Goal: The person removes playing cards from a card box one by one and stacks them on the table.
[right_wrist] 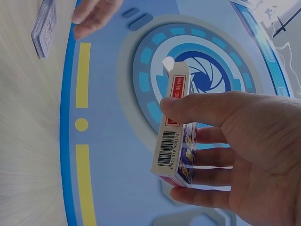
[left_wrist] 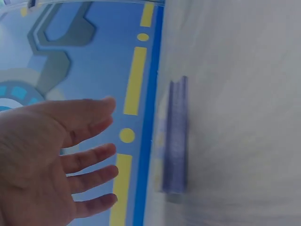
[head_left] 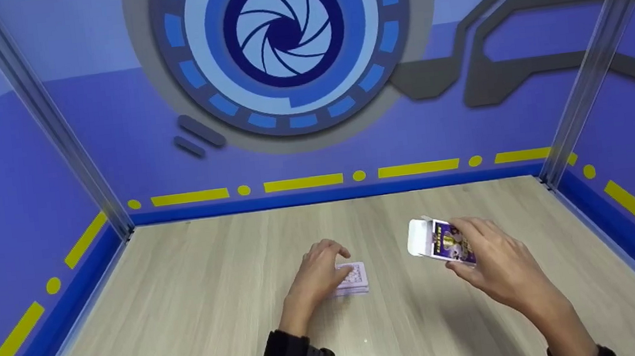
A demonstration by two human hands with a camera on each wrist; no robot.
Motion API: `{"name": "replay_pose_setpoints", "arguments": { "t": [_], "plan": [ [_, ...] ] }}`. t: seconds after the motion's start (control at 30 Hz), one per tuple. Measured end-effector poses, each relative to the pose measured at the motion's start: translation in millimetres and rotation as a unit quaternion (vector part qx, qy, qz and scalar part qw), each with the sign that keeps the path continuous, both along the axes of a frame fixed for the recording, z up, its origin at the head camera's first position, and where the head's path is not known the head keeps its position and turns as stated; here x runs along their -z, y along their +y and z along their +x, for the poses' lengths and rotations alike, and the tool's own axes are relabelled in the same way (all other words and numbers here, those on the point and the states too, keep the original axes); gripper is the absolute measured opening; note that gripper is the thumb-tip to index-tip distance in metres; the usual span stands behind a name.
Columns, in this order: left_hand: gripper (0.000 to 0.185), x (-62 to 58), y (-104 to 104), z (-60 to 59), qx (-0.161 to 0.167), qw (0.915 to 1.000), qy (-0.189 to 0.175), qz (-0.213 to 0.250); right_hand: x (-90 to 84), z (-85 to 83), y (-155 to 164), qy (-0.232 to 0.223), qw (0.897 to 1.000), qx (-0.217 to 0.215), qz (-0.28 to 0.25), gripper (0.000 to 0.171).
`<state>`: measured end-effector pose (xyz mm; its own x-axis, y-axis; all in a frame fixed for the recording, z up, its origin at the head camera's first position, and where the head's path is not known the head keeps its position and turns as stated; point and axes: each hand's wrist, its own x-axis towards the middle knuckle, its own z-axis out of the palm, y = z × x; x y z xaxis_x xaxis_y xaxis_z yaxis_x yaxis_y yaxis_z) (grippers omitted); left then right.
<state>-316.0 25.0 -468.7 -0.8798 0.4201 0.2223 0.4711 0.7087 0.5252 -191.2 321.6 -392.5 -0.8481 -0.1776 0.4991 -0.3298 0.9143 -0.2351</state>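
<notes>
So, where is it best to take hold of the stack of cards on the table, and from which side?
Probably by its two long edges, from above. The stack of cards lies flat on the table, so only its thin sides offer a pinch. The left hand hovers open over it; the right hand holds the card box.

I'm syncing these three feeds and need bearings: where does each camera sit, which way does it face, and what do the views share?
Head: worn on the head, looking forward and down at the wooden table; both forearms show, left hand over the deck of cards, right hand holding the card box.
Left wrist: faces past the open left hand to the deck.
Right wrist: faces the right hand gripping the card box.
Shared: deck in all three.
</notes>
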Motion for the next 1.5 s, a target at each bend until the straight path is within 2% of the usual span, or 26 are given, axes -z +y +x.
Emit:
{"name": "replay_pose_setpoints", "arguments": {
  "t": [0.1, 0.2, 0.37, 0.43, 0.53, 0.67, 0.87, 1.13, 1.5],
  "plan": [
    [0.014, -14.6, 5.2, 6.9, -0.009, 0.9985, 0.037, 0.038, -0.6, 0.1, -0.6, 0.004, 1.0, -0.001, 0.001, 0.072],
    [0.008, -30.8, 12.1, 17.0, -0.008, 0.9922, 0.077, 0.097, -1.3, 0.4, -1.5, 0.008, 1.0, -0.002, 0.003, 0.072],
    [0.005, -53.8, 25.9, 38.1, 0.03, 0.9683, 0.128, 0.212, -2.5, 0.3, -4.3, 0.009, 1.0, 0.002, 0.006, 0.074],
    [0.003, -59.5, 32.1, 46.3, 0.053, 0.958, 0.133, 0.248, -2.6, -0.1, -6.0, 0.01, 1.0, 0.001, 0.008, 0.074],
    [0.004, -65.3, 41.6, 58.1, 0.084, 0.945, 0.122, 0.292, -2.5, -0.7, -9.1, 0.014, 1.0, -0.006, 0.008, 0.074],
    [0.008, -67.8, 53.6, 68.8, 0.103, 0.9356, 0.09, 0.326, -2.1, -0.2, -13.4, 0.022, 1.0, -0.019, 0.008, 0.074],
    [0.011, -65.0, 62.7, 74.6, 0.111, 0.9325, 0.075, 0.335, -1.3, -0.1, -18.5, 0.033, 0.999, -0.034, 0.011, 0.076],
    [0.013, -59.9, 67.4, 74.5, 0.112, 0.9392, 0.067, 0.317, -2.2, 2.5, -22.7, 0.045, 0.997, -0.054, 0.01, 0.076],
    [0.018, -55.5, 66.5, 72.4, 0.114, 0.938, 0.021, 0.327, -2.6, 3.4, -27.0, 0.072, 0.994, -0.076, 0.025, 0.076]
  ]
}}
